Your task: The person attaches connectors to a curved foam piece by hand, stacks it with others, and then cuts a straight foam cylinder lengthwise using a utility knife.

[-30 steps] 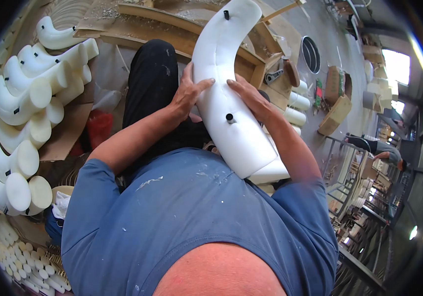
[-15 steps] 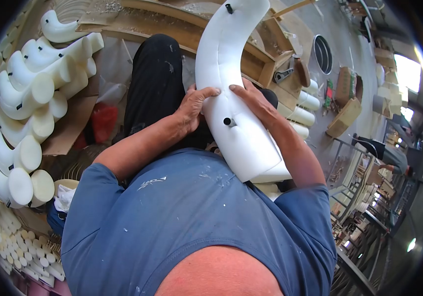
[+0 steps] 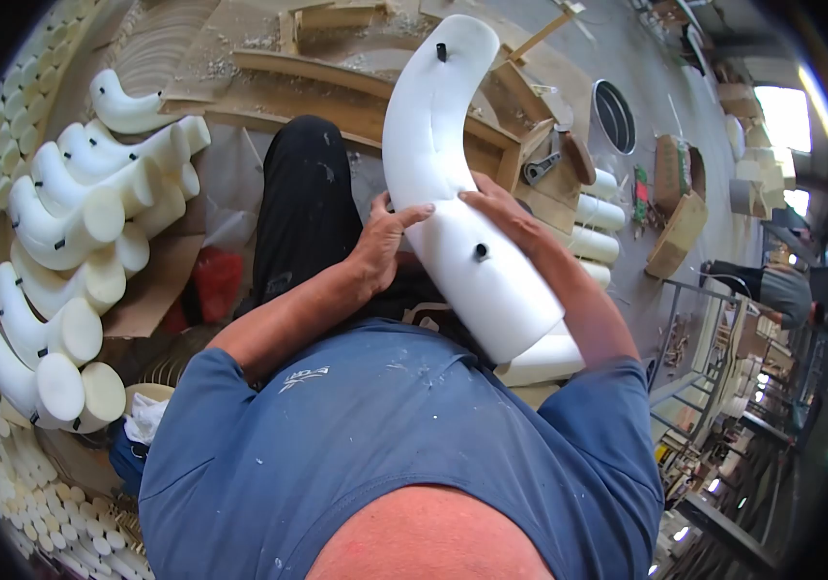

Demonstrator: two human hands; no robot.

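A smooth white curved piece (image 3: pixel 426 126), apparently foam, slants across the person's lap, one black plug near its upper end and another lower down. My left hand (image 3: pixel 385 237) grips its left edge at mid-length, the thumb lying on top. On the opposite edge my right hand (image 3: pixel 501 208) grips it too, thumb across the top and fingers hidden beneath. Both thumbs point inward along a faint seam. Another white piece (image 3: pixel 542 360) lies partly hidden below its lower end.
Similar white pieces (image 3: pixel 71 208) are stacked at the left beside cardboard and a red bag (image 3: pixel 216 282). Ahead stands a wooden frame (image 3: pixel 327 79) with scraps. White cylinders (image 3: pixel 596 211), a metal ring (image 3: pixel 613 116) and a cardboard box (image 3: pixel 675 224) are at the right; a person (image 3: pixel 783 290) stands farther off.
The view has shifted, and the background sits lower. The white piece has turned slightly in my hands: its lower plug and lower end are farther right. Both hands keep their grip.
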